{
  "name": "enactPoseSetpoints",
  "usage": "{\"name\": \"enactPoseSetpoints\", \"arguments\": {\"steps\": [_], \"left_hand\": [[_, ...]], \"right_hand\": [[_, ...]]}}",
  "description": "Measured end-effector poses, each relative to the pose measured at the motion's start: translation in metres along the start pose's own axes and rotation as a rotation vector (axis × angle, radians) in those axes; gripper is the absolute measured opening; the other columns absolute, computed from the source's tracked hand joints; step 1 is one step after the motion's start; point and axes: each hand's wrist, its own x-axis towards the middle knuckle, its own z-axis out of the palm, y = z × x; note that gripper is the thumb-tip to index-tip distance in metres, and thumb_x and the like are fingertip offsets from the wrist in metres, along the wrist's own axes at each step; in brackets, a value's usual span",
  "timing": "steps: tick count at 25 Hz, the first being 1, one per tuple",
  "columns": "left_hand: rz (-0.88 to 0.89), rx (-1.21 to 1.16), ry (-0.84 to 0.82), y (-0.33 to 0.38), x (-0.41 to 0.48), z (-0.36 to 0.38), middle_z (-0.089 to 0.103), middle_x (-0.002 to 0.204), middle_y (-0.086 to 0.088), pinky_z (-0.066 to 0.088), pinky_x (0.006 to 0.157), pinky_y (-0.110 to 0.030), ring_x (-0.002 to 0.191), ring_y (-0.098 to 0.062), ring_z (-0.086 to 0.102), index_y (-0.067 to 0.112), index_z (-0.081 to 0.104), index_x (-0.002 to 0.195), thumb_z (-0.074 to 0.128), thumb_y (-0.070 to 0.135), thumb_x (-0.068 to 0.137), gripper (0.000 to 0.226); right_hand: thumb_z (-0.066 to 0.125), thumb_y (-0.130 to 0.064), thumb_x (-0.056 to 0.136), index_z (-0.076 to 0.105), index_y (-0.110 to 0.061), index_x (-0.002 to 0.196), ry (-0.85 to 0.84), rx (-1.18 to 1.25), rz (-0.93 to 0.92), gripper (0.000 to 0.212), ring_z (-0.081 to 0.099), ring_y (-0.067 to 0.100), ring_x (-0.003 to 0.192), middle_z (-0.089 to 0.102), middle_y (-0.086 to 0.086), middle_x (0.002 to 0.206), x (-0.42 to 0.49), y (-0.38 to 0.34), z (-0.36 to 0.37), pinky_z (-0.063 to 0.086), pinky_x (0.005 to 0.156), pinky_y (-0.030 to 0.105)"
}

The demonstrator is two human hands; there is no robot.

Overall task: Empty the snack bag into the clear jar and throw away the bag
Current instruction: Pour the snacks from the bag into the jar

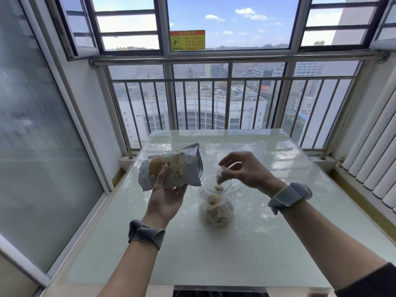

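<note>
A silver and yellow snack bag (171, 166) lies tilted in my left hand (166, 196), its open end turned right toward the jar. The clear jar (216, 202) stands upright on the table, its mouth open and several small wrapped snacks piled in its lower part. My right hand (244, 170) hovers just above the jar's mouth, its fingertips pinched on a small clear snack packet (220, 177) that hangs into the opening. Beside the jar, under my right hand, a clear lid-like piece (234, 185) lies on the table.
The glossy white table (214, 254) fills the balcony floor between a glass door on the left and a ribbed white wall on the right. A metal railing (214, 82) and windows stand behind its far edge. No bin is in view.
</note>
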Motion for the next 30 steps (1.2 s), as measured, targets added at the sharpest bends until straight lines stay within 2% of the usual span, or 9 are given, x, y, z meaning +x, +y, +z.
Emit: {"name": "enactPoseSetpoints", "arguments": {"steps": [4, 7, 11, 13, 17, 20, 26, 28, 30], "left_hand": [[0.012, 0.003, -0.001, 0.000, 0.000, 0.002, 0.080, 0.108, -0.008, 0.066, 0.078, -0.037, 0.094, -0.022, 0.079, 0.014, 0.072, 0.117, 0.076, 0.025, 0.081, 0.038], [0.020, 0.022, -0.012, 0.000, -0.001, 0.005, 0.079, 0.111, -0.009, 0.066, 0.079, -0.038, 0.096, -0.023, 0.078, 0.014, 0.072, 0.117, 0.079, 0.024, 0.078, 0.041], [0.076, 0.106, -0.115, 0.000, -0.006, 0.018, 0.073, 0.125, -0.013, 0.061, 0.092, -0.043, 0.110, -0.028, 0.073, 0.016, 0.065, 0.129, 0.104, 0.022, 0.047, 0.091], [0.112, 0.189, -0.200, 0.002, -0.007, 0.025, 0.069, 0.131, -0.014, 0.057, 0.099, -0.047, 0.120, -0.030, 0.068, 0.018, 0.058, 0.136, 0.104, 0.022, 0.047, 0.100], [0.199, 0.371, -0.315, 0.007, -0.004, 0.041, 0.060, 0.136, -0.019, 0.048, 0.109, -0.058, 0.137, -0.040, 0.054, 0.016, 0.057, 0.131, 0.078, 0.001, 0.078, 0.060], [0.253, 0.488, -0.369, 0.011, -0.001, 0.056, 0.060, 0.129, -0.021, 0.046, 0.107, -0.060, 0.134, -0.045, 0.053, 0.009, 0.059, 0.128, 0.070, -0.006, 0.081, 0.050], [0.261, 0.455, -0.224, 0.010, -0.002, 0.063, 0.073, 0.123, -0.012, 0.049, 0.104, -0.067, 0.121, -0.034, 0.067, 0.020, 0.072, 0.112, 0.078, 0.008, 0.081, 0.034], [0.219, 0.360, -0.144, 0.008, -0.001, 0.057, 0.071, 0.132, -0.012, 0.049, 0.103, -0.065, 0.126, -0.033, 0.065, 0.022, 0.068, 0.121, 0.076, 0.017, 0.080, 0.042], [0.158, 0.283, -0.108, 0.006, -0.001, 0.050, 0.070, 0.133, -0.012, 0.055, 0.098, -0.060, 0.123, -0.031, 0.067, 0.021, 0.064, 0.129, 0.076, 0.024, 0.081, 0.049]], "right_hand": [[0.085, -0.018, 0.080, 0.074, -0.013, 0.102, -0.002, -0.279, -0.119, 0.025, 0.073, 0.014, 0.083, 0.075, 0.004, 0.095, -0.002, -0.004, 0.010, 0.062, 0.079, 0.030], [0.073, -0.016, 0.092, 0.076, -0.010, 0.105, 0.036, -0.257, -0.156, 0.015, 0.073, 0.015, 0.087, 0.077, 0.005, 0.097, -0.002, -0.010, 0.017, 0.061, 0.084, 0.033], [0.051, -0.019, 0.105, 0.062, -0.002, 0.128, 0.025, 0.192, 0.009, 0.030, 0.069, 0.032, 0.108, 0.069, 0.020, 0.120, 0.003, -0.022, 0.029, 0.057, 0.097, 0.045], [0.042, -0.030, 0.108, 0.057, -0.005, 0.132, -0.046, 0.440, 0.106, 0.037, 0.067, 0.034, 0.113, 0.065, 0.018, 0.127, 0.002, -0.027, 0.035, 0.056, 0.099, 0.047], [0.033, -0.049, 0.107, 0.057, -0.014, 0.135, -0.072, 0.780, 0.280, 0.051, 0.065, 0.039, 0.116, 0.064, 0.016, 0.131, 0.004, -0.031, 0.041, 0.053, 0.101, 0.055], [0.035, -0.052, 0.105, 0.055, -0.013, 0.138, -0.068, 0.911, 0.404, 0.055, 0.063, 0.042, 0.120, 0.063, 0.019, 0.134, 0.007, -0.030, 0.042, 0.051, 0.103, 0.057], [0.039, -0.025, 0.109, 0.063, -0.003, 0.126, -0.081, 0.932, 0.415, 0.037, 0.064, 0.048, 0.117, 0.063, 0.029, 0.129, 0.005, -0.027, 0.029, 0.056, 0.097, 0.055], [0.049, -0.005, 0.103, 0.064, -0.002, 0.124, -0.081, 0.822, 0.323, 0.025, 0.065, 0.047, 0.114, 0.063, 0.029, 0.127, 0.003, -0.027, 0.027, 0.057, 0.096, 0.054], [0.063, 0.008, 0.092, 0.063, -0.002, 0.126, -0.081, 0.667, 0.208, 0.036, 0.067, 0.043, 0.111, 0.063, 0.030, 0.124, 0.001, -0.027, 0.028, 0.059, 0.093, 0.049]]}}
